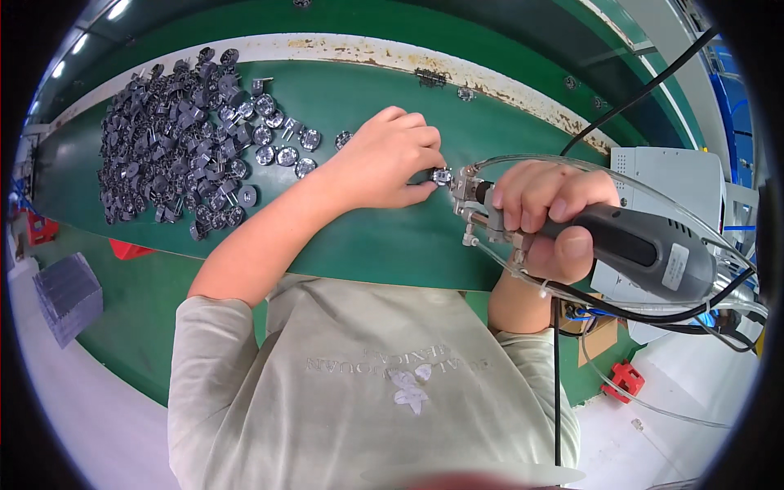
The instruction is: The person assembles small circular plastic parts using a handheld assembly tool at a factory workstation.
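Note:
Between thumb and fingers, my left hand (390,159) pinches a small round dark part with a shiny metal face (442,175). My right hand (549,200) is wrapped round a grey handheld power screwdriver (645,245), which has a metal head and clear hoses attached. The tool lies nearly level, its tip pointing left and right up against the small part. Whether the tip touches the part I cannot tell. Several similar round parts (286,155) lie loose to the left of my left hand, beside a large heap of them (175,143).
A green worktop (359,253) with a worn white ledge (343,45) along its far side lies under my hands. At the right stands a grey box-shaped machine (674,175). A black cable (645,90) and hoses run around the tool. Red plastic pieces (625,380) sit lower down.

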`<move>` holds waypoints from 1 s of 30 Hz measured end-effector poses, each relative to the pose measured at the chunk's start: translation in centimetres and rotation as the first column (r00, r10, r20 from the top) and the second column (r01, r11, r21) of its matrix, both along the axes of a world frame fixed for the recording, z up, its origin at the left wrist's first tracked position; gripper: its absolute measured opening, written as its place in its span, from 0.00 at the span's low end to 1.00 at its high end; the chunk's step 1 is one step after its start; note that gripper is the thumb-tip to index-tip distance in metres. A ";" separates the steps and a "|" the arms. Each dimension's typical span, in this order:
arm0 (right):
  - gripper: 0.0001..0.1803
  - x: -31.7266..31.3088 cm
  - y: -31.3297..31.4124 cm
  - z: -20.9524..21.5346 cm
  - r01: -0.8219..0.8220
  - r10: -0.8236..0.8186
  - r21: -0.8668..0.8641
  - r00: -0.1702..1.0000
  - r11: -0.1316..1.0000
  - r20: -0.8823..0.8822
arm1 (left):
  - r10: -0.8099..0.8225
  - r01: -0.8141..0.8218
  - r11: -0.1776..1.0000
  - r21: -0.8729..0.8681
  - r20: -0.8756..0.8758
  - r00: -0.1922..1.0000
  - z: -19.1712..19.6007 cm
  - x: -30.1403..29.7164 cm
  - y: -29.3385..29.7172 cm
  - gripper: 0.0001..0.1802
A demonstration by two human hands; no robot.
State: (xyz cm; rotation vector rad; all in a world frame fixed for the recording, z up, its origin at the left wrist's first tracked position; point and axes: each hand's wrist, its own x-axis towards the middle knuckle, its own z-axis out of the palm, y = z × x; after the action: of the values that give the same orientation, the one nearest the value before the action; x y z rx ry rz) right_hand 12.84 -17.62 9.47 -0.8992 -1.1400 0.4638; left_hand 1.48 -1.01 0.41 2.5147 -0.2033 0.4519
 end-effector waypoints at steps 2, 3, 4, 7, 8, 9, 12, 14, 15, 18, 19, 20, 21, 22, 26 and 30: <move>0.17 0.0 -0.2 -0.1 -0.007 0.007 -0.001 1.000 1.000 -0.012 | -0.005 0.005 1.000 0.001 0.000 1.000 -0.2 0.1 -0.1 0.13; 0.16 0.0 -0.3 -0.1 -0.012 0.012 0.003 1.000 1.000 -0.016 | -0.006 0.006 1.000 0.001 -0.001 1.000 0.0 0.1 -0.2 0.13; 0.16 0.0 -0.5 0.0 -0.012 0.012 0.003 1.000 1.000 -0.017 | -0.008 0.008 1.000 -0.002 0.007 1.000 0.1 0.1 -0.3 0.13; 0.16 0.1 -0.4 -0.2 -0.027 0.027 -0.001 1.000 1.000 -0.010 | -0.008 0.008 1.000 -0.014 0.019 1.000 -0.1 0.2 -0.2 0.13; 0.17 -0.1 -0.3 -0.1 -0.017 0.016 -0.018 1.000 1.000 -0.011 | -0.005 0.006 1.000 -0.013 0.026 1.000 -0.2 0.1 -0.2 0.12; 0.17 -0.2 -0.2 -0.1 -0.006 0.006 -0.036 1.000 0.999 -0.011 | -0.003 0.003 1.000 -0.015 0.024 1.000 -0.3 0.1 -0.2 0.12; 0.20 -1.1 0.4 0.0 0.019 -0.020 -0.004 0.989 1.000 -0.144 | -0.001 0.002 1.000 -0.017 0.029 1.000 -0.4 0.0 -0.1 0.12; 0.18 -0.9 0.5 -0.2 0.004 -0.003 0.008 0.993 1.000 -0.115 | -0.001 0.001 1.000 -0.015 0.005 1.000 -0.2 0.0 0.0 0.12; 0.16 -0.8 0.7 -0.3 -0.011 0.013 0.021 0.996 1.000 -0.085 | 0.001 -0.001 1.000 -0.017 0.004 1.000 -0.2 0.1 0.0 0.12; 0.13 -0.6 1.0 -0.7 -0.014 0.009 0.055 0.996 0.998 0.090 | -0.017 0.017 1.000 -0.012 -0.010 1.000 0.0 0.0 0.0 0.12; 0.13 -0.8 1.1 -0.8 -0.013 0.008 0.058 0.996 0.998 0.090 | -0.023 0.023 1.000 -0.002 0.002 1.000 0.0 0.1 0.0 0.12; 0.12 -0.8 1.6 -0.8 0.038 -0.041 0.023 0.991 0.999 0.126 | -0.028 0.028 0.999 0.019 0.022 0.999 0.4 0.5 0.4 0.11; 0.12 -0.7 1.8 -0.7 0.092 -0.090 -0.006 0.982 0.996 0.165 | -0.031 0.030 0.999 0.036 0.033 0.999 0.7 0.6 0.3 0.11; 0.13 -0.8 1.4 -0.7 0.056 -0.046 -0.071 0.991 0.996 0.125 | -0.043 0.043 0.999 0.028 0.007 0.999 0.7 0.4 0.0 0.11; 0.15 -1.2 0.5 -0.4 0.117 -0.094 -0.213 0.989 0.970 0.117 | -0.033 0.033 0.999 0.031 0.011 0.999 0.8 0.1 -0.3 0.10; 0.19 -0.4 -1.3 2.1 0.053 -0.055 0.106 0.998 0.993 0.014 | -0.002 0.003 1.000 0.030 -0.048 0.999 2.1 -0.4 0.0 0.12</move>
State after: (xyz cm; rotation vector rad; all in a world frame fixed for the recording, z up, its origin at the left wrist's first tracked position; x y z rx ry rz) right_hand 12.40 -18.92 11.60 -0.8410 -1.1417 0.3492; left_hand 1.03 -1.05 2.47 2.5519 -0.1962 0.3892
